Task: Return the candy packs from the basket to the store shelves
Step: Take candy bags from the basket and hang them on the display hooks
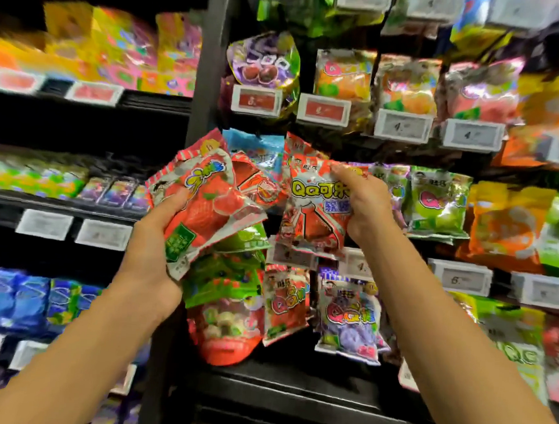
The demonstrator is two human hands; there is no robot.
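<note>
The left pack (205,202) is red with a green label, the right pack (316,210) is red-orange with yellow letters, the shelf frame (207,80) is black, and 2 tags (256,101) are red.

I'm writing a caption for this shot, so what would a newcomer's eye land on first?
Two bare hands raised mid-frame before the shelves. The left hand grips a bunch of candy packs, the front one red with strawberries; the right hand pinches a red cola pack by its top edge. Around them, hanging bags and price tags crowd the rack.
</note>
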